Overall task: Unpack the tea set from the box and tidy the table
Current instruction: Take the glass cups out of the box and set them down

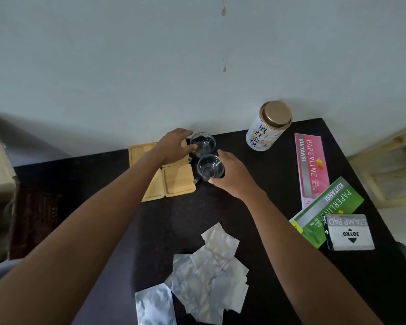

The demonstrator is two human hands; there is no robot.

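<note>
Two small clear glass cups stand on the dark table (164,221) near the wall. My left hand (174,144) grips the far cup (203,143) from its left side. My right hand (232,174) wraps around the near cup (209,168) from the right, and a dark handle shows at its lower left. Several square wooden coasters (177,180) lie just left of the cups, partly under my left forearm. A white tea tin (268,126) with a gold lid stands to the right by the wall.
A pile of silver foil sachets (206,270) lies at the table's front. On the right lie a pink receipt book (311,165), a green receipt book (326,211) and a stamp pad (348,232). A dark woven basket (31,221) sits off the table's left side.
</note>
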